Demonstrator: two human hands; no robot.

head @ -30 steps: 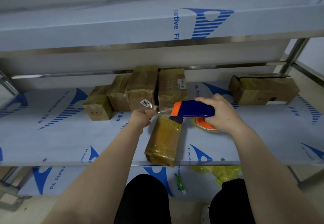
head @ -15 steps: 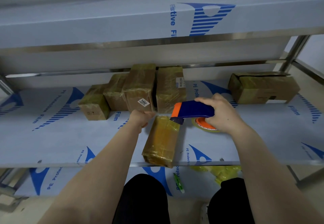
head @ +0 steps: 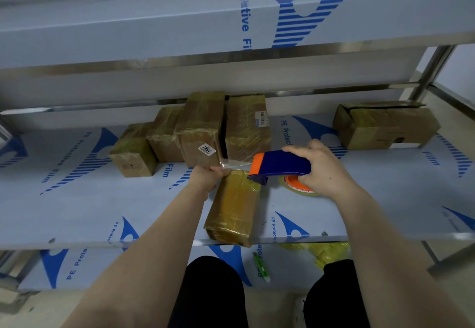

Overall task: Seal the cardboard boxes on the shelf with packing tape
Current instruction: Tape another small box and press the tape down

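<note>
A long tape-wrapped cardboard box (head: pixel 232 208) lies on the middle shelf (head: pixel 77 207), its near end over the shelf's front edge. My right hand (head: pixel 321 168) grips a blue and orange tape dispenser (head: pixel 279 167) just above the box's far end; its tape roll (head: pixel 299 186) shows below my hand. My left hand (head: pixel 209 177) pinches the free end of a clear tape strip (head: pixel 235 164) stretched from the dispenser, left of the box's far end.
Several taped boxes (head: pixel 200 127) stand grouped at the back of the shelf, one with a "7202" label. Another box (head: pixel 385 124) lies at the back right. An upper shelf (head: pixel 231 24) overhangs. Below, a green utility knife (head: pixel 261 267) and crumpled yellow tape (head: pixel 323 252) lie on the lower shelf.
My left hand has pulled the tape end out from the dispenser again, so a short clear strip is stretched between both hands. The box has stayed where it was.
</note>
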